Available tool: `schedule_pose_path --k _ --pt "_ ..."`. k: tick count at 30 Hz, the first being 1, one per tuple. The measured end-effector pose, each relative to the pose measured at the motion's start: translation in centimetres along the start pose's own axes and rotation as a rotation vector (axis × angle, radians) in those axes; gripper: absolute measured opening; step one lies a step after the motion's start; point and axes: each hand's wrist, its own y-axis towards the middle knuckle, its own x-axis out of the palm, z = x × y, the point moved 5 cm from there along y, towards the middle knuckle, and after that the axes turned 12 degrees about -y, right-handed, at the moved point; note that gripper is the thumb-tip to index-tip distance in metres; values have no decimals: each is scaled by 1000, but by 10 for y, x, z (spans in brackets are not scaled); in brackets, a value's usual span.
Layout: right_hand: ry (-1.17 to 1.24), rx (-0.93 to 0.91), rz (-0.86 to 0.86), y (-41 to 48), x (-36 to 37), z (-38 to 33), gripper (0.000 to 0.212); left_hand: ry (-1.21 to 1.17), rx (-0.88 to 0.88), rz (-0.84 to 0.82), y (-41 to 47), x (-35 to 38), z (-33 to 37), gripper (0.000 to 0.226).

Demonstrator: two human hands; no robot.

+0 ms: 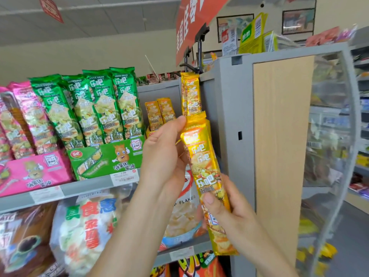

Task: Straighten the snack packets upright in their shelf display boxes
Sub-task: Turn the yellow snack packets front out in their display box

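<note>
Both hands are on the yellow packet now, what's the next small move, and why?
Probably carry the yellow packet left and stand it upright in the yellow display box. The left hand pinches its top and the right hand its lower part, off the shelf, while two yellow packets stand there with room beside them.

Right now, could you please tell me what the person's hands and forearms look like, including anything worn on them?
Both the left hand and the right hand are bare, with no gloves, rings, watch or bracelets in view. The forearms are uncovered as far as the frame shows, with no sleeve visible. The fingernails are short and look unpainted. No marks or tattoos show.
</note>
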Motion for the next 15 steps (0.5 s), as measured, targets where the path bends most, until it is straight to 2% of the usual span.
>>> schedule_pose_path --k 4,8,13,15 --pt "117 88 -124 -7 2 3 33 -113 -8 29 5 3 -2 23" --pt "92 120 -55 -11 -3 2 37 -128 -22 -24 5 6 -9 21" --pt "70 105 -40 -18 -7 3 33 -3 -37 -174 -3 16 -12 28" --pt "41 98 -19 -20 -8 3 32 -13 -45 -175 -4 18 -14 17"
